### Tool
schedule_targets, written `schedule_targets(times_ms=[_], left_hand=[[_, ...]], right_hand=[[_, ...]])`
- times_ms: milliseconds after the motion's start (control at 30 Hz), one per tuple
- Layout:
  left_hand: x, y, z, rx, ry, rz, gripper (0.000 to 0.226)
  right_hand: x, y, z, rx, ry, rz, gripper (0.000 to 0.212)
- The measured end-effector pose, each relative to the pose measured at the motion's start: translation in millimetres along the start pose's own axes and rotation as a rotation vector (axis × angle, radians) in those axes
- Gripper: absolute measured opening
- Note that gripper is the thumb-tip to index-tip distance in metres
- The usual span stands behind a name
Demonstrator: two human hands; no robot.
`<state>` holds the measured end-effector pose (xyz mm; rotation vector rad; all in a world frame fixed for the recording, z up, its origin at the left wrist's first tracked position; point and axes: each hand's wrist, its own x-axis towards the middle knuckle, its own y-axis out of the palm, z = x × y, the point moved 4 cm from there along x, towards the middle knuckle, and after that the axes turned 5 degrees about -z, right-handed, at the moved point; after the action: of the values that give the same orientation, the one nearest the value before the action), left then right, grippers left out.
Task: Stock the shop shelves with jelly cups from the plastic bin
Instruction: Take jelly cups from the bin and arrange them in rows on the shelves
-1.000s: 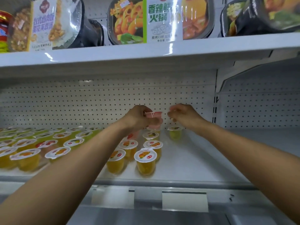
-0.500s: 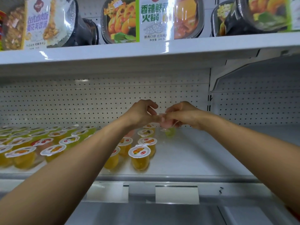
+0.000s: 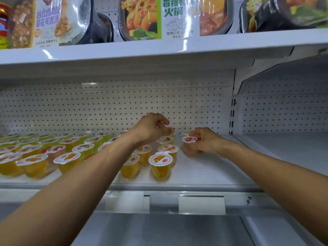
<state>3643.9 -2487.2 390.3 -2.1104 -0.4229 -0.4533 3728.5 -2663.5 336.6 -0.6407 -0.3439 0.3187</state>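
My right hand (image 3: 204,143) grips a red-lidded clear plastic jelly cup (image 3: 189,139) low on the white metal shelf (image 3: 204,168), left hand (image 3: 150,129) loosely curled, empty; yellow-filled cups (image 3: 71,160) crowd nine o'clock, while three o'clock looks unfilled.

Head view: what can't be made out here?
Plastic bin: outside the frame in the head view.
Red-lidded cup: body hidden by the right hand gripping it; whether it touches the shelf is unclear.
Cups behind the left forearm: partly covered.
Far-left cups: motion-blurred, lid print unreadable.
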Motion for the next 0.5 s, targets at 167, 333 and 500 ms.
schedule_targets(times_ms=[167, 333, 500], left_hand=[[-4.0, -2.7, -1.1, 0.013, 0.021, 0.009, 0.037], [-7.1, -5.9, 1.2, 0.079, 0.06, 0.028, 0.036], [-18.5, -20.1, 5.9, 0.151, 0.131, -0.037, 0.035]], right_hand=[[-5.8, 2.2, 4.3, -0.074, 0.021, -0.038, 0.045], [-19.8, -5.2, 17.7, -0.282, -0.004, -0.138, 0.052], [-45.8, -11.5, 35.9, -0.412, -0.073, -0.3, 0.061]])
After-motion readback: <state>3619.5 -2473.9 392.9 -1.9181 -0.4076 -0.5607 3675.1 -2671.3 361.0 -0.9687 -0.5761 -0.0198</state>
